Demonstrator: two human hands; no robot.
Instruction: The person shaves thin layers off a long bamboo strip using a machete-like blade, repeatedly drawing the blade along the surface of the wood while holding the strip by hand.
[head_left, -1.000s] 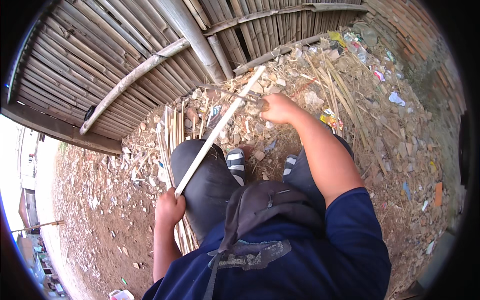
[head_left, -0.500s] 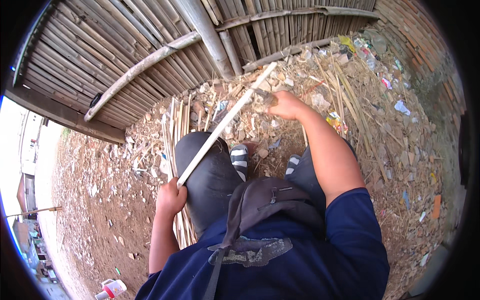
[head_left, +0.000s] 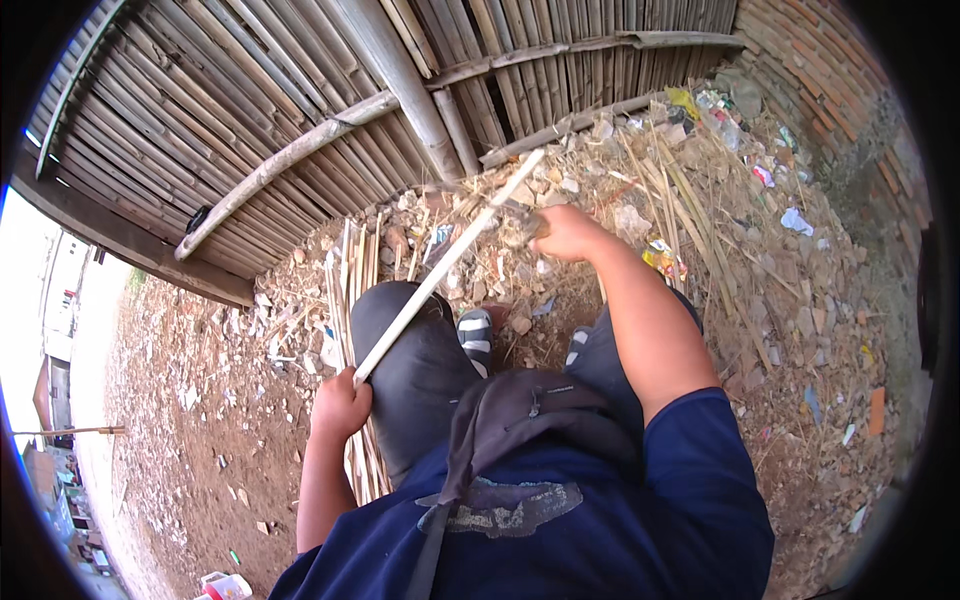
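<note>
A long pale bamboo strip [head_left: 450, 267] slants up and away across my right knee-side gap and left thigh. My left hand [head_left: 340, 404] is closed round its near end, beside my left thigh. My right hand [head_left: 572, 234] is closed on the handle of what looks like a knife [head_left: 520, 222], with a short dark blade lying against the strip near its far end. Blur hides the blade's exact edge. More bamboo strips [head_left: 345, 262] lie in a bundle along my left leg.
A bamboo slat wall [head_left: 270, 110] with a thick post [head_left: 405, 90] stands ahead. A brick wall [head_left: 825, 70] rises on the right. Stones, straw and litter cover the ground, with loose strips [head_left: 680, 200] at the right. A white and red jug [head_left: 228, 587] stands lower left.
My right hand and the knife have shifted slightly nearer along the strip. The strip's far end sits a little lower, and the whole view has tilted slightly.
</note>
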